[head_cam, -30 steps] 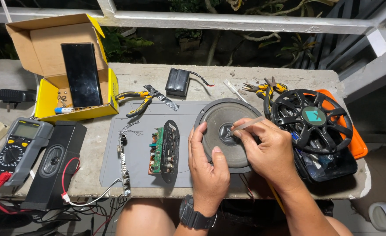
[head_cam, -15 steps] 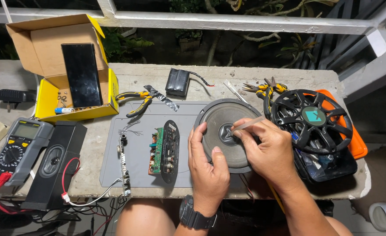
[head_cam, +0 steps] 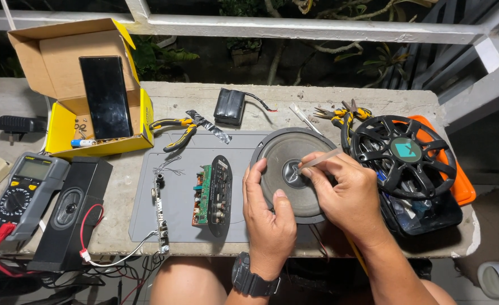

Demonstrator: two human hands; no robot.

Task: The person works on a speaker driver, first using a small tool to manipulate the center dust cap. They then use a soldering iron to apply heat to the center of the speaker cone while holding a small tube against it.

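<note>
A round grey speaker cone [head_cam: 286,155] lies face up on the grey work mat [head_cam: 176,195]. My left hand [head_cam: 267,217] rests on its near left rim, fingers spread, steadying it. My right hand [head_cam: 345,195] pinches a thin pale tool [head_cam: 319,160] whose tip touches the speaker's centre cap. A green circuit board with a black oval panel [head_cam: 213,195] lies left of the speaker on the mat. A narrow strip board [head_cam: 160,217] with white and red wires lies further left.
A black speaker grille [head_cam: 402,155] sits on an orange tray [head_cam: 461,186] at the right. Pliers [head_cam: 173,133], a black battery pack [head_cam: 230,105] and cutters [head_cam: 345,116] lie behind the mat. At the left stand a yellow box holding a phone [head_cam: 105,96], a multimeter [head_cam: 23,189] and a black speaker box [head_cam: 69,212].
</note>
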